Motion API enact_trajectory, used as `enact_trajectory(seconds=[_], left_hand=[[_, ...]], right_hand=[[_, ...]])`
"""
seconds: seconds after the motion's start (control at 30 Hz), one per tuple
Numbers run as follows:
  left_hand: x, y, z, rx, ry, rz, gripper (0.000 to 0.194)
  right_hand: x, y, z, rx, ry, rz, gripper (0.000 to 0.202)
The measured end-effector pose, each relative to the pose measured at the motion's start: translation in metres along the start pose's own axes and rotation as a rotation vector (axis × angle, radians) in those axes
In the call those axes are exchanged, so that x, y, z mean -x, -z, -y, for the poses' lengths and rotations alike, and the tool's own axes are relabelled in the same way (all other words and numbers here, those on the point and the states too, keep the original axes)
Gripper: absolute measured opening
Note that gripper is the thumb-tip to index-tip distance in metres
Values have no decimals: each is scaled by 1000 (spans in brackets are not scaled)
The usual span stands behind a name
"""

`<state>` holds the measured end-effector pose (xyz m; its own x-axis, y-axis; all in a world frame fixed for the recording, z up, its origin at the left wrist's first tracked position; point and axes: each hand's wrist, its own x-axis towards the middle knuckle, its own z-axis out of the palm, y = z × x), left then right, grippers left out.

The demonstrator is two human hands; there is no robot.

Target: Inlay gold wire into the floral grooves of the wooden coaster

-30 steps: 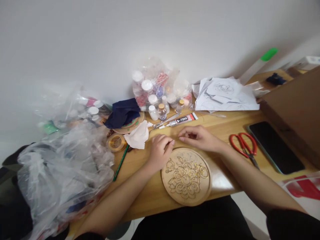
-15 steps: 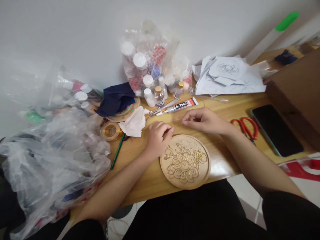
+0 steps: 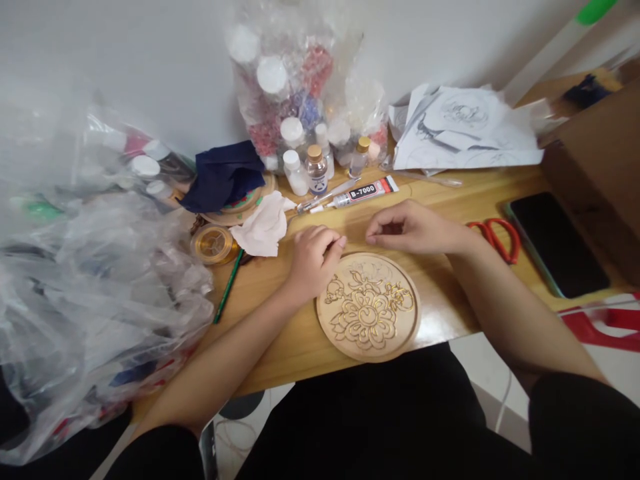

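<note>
A round wooden plate (image 3: 369, 313) with a raised rim lies near the table's front edge, bearing a flower pattern outlined partly in gold wire. My left hand (image 3: 317, 257) rests by its upper left rim, fingers curled and thumb pressed near the index finger. Just beyond the upper right rim, my right hand (image 3: 407, 228) is pinched, thumb tip close to the fingertips. Whatever is between the fingers of either hand is too small to make out. A tube of B-7000 glue (image 3: 357, 193) lies behind the hands. Red-handled pliers (image 3: 503, 240) are partly hidden behind my right forearm.
Left stand a spool of gold wire (image 3: 214, 245), a crumpled tissue (image 3: 265, 223), a green pencil (image 3: 229, 287) and large plastic bags (image 3: 100, 307). Small bottles (image 3: 317, 170) and bagged jars line the wall. Right are paper drawings (image 3: 465, 127), a phone (image 3: 557, 243) and a cardboard box (image 3: 600, 173).
The camera view has tilted down slightly, so the table things sit higher in the picture. Both hands keep nearly the same pose and place beside the wooden plate.
</note>
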<state>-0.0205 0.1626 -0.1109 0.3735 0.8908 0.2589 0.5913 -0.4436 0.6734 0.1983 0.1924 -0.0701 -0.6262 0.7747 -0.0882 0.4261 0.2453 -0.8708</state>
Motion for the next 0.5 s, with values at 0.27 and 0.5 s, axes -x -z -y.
enact_trajectory(seconds=[0.27,0.5], left_hand=[[0,0,-2,-33,4,22,21],[0,-1,-1,-36,-4,19,20]], right_hand=[[-2,-6,2,66,17,59,23],[-2,-5,0,136,28,36,21]])
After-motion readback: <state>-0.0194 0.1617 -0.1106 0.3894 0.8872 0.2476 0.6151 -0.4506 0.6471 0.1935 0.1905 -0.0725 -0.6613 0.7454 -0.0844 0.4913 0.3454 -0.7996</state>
